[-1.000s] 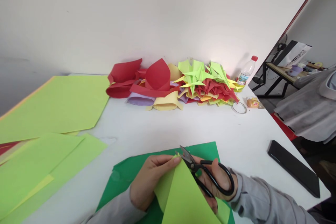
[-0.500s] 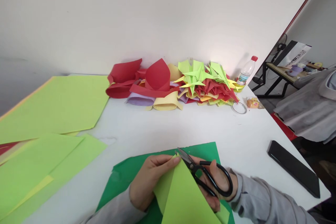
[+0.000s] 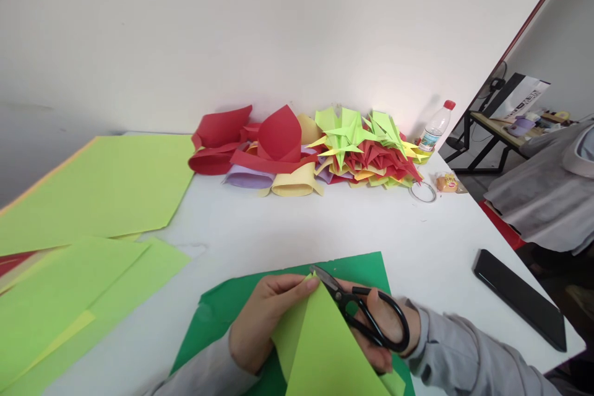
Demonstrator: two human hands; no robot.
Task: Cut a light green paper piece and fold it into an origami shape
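My left hand [image 3: 269,315] pinches the peak of a folded light green paper [image 3: 331,346] between thumb and fingers. In my right hand [image 3: 385,322] is a pair of black-handled scissors [image 3: 346,300], thumb through one loop. The blades point up and left, their tips at the paper's peak close to my left fingertips. Some fingers of the right hand are hidden behind the paper and the scissors. Beneath both hands lies a dark green sheet [image 3: 223,303] on the white table [image 3: 223,223].
Light green sheets [image 3: 102,192] cover the table's left side. Against the wall are red paper shapes [image 3: 278,136] and a pile of folded paper stars [image 3: 352,136]. A bottle [image 3: 434,127], a tape ring [image 3: 422,192], a packaged snack [image 3: 446,183] and a black phone [image 3: 520,297] sit rightward. A person in grey [image 3: 547,179] is beyond.
The scissors' handles have come closer together and the blades have closed at the paper's peak. My left hand keeps its pinch in the same place.
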